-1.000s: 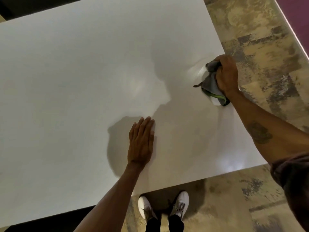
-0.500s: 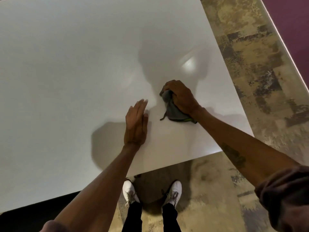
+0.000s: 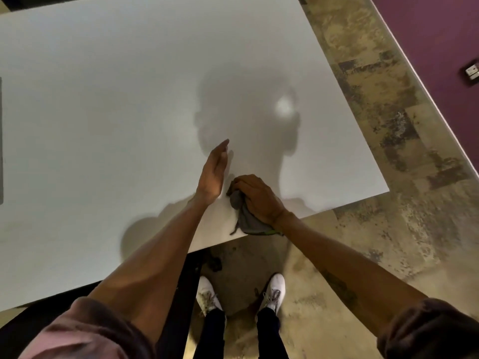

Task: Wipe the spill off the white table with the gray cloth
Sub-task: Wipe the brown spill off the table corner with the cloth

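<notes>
Gray cloth (image 3: 246, 218) bunched under gripping right hand (image 3: 259, 198) at white table (image 3: 103, 99) edge; left hand (image 3: 212, 174) open.

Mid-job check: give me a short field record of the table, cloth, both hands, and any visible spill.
table: white table, near edge by the person's feet
cloth: gray cloth, bunched at the near edge, green trim showing
right hand: right hand pressing down on the cloth
left hand: left hand open, tilted on edge beside the cloth, holding nothing
spill: no liquid visible; only shadow and a glare spot
</notes>
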Demonstrator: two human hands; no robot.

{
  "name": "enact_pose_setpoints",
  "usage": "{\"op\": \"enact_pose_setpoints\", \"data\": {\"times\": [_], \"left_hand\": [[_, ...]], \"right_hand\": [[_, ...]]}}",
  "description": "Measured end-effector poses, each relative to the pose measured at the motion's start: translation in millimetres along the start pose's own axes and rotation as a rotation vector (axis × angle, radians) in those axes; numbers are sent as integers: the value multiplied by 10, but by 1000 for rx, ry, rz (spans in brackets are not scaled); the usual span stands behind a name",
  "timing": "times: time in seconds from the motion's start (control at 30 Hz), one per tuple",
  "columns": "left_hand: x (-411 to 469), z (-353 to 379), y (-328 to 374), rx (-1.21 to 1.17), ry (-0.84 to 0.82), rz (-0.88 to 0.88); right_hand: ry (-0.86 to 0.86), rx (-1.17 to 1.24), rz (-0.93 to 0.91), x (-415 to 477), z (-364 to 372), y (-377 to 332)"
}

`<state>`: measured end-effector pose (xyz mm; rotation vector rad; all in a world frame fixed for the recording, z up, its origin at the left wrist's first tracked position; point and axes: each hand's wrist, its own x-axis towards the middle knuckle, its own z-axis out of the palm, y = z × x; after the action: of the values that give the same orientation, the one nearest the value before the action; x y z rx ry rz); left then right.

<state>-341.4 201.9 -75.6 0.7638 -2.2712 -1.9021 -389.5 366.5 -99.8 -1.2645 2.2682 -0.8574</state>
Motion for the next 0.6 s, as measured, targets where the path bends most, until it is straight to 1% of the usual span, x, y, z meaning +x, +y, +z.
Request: {"op": "enact_pose_setpoints", "data": {"times": [0.1,0.23,0.37,0.43,0.5,0.57,0.6], "left_hand": [[-167,-92,-39,-90,-60,-70],[-415,-272,-60,-79,-97,-124],[-705,-487,-38,136,-79,-131],[-856,-589,-22,239,-82,-132],[-997,-677,-1,296,-113,-150],[-1124,-739,17,317,-145,-182],[-1177,-762,23,334,-158,-191]], "right_hand": [[-29,16,26,-161,154,-162],[-27,22,32,-269,140,-346],[-25,-32,36,-262,-63,-486],[77,-105,46,-296,-133,-525],[155,-200,148,-353,-165,-581],[136,-253,305,-410,-166,-659],[122,-235,365,-432,-160,-694]]}}
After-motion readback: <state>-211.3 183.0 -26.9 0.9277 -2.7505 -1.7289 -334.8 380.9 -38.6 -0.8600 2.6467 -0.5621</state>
